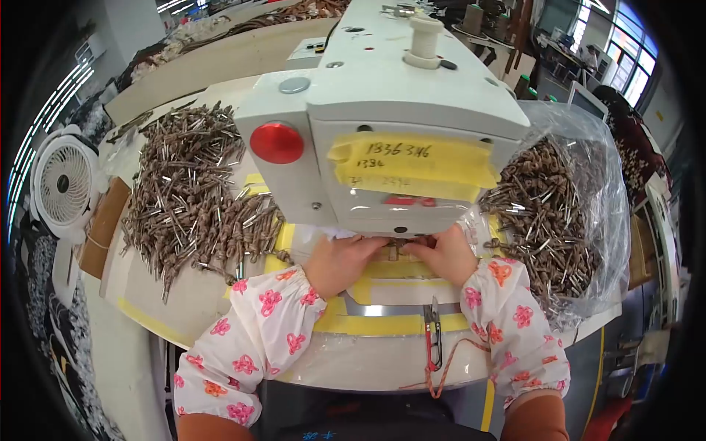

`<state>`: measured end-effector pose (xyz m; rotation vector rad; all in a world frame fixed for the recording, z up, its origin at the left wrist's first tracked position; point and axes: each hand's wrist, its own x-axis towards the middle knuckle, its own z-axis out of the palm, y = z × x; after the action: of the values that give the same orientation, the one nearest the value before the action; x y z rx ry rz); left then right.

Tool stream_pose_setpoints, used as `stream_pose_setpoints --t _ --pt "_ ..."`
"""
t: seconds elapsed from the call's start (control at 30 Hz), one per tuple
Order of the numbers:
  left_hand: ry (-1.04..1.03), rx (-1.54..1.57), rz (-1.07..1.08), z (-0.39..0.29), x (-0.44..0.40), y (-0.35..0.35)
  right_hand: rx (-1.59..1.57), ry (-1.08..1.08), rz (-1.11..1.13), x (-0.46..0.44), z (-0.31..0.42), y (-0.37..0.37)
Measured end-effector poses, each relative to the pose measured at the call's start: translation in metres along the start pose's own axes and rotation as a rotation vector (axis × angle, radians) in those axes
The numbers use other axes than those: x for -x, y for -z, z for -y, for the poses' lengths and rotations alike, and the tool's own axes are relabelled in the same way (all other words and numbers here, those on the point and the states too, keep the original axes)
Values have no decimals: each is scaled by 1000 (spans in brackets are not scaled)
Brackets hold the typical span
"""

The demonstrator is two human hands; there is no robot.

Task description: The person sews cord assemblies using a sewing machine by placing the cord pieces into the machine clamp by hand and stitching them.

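Sleeve covers [287, 316], white with pink flowers, sit closest to me in the head view, forearms angled in under the sewing machine [419, 99]. Left hand [338, 263] and right hand [447, 257] meet just below the machine head, fingers pointing at each other. Small brown piece [393, 252] lies between my fingertips, low on the bench [323, 367]. Fingers look bent onto it from both sides; can't tell whether they pinch or only press, the tips are partly hidden. Needle area is hidden too.

Handling, my judgement: hold the piece flat and square from both sides, light even pressure, no tugging. Keep tips out of the line under the head. Wrists low, thumbs back.

Left pile [184, 191] of knotted brown cords with metallic ends is beside my left arm; right pile [540, 220] is by clear plastic [610, 198]. Snips [429, 342] lie in front of the hands beside a loose cord [443, 371]; worth keeping sleeves off both.
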<state>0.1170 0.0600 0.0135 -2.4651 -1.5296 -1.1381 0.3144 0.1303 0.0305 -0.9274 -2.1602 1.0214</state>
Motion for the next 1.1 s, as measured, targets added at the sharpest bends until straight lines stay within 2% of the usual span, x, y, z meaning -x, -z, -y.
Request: stream_pose_setpoints --t 0.07,0.2,0.27,0.4,0.47,0.5,0.57,0.7,0.77,0.87,1.1 --pt "80 30 129 1 -2 1 55 43 -28 -2 -6 -1" --pt "-20 55 10 7 -3 -1 119 62 -18 -2 0 0" --pt "58 140 88 8 0 2 74 -4 -35 -2 3 -5" --pt "48 98 130 13 4 -1 137 55 -38 5 0 -5" --pt "-88 8 124 15 -1 1 237 171 -43 9 -4 -3" --pt "-88 8 125 12 -2 1 237 170 -44 10 -4 -1" --pt "40 17 128 8 -2 -1 153 112 -15 11 -4 -1" --pt "94 42 166 9 1 -3 187 112 2 14 -8 -1" --pt "-4 11 50 7 -1 1 253 263 -8 15 -9 -3" --pt "41 13 86 12 -1 -3 291 303 -3 12 -6 -2" --pt "6 -27 76 8 -2 5 310 381 -27 11 -8 -4"
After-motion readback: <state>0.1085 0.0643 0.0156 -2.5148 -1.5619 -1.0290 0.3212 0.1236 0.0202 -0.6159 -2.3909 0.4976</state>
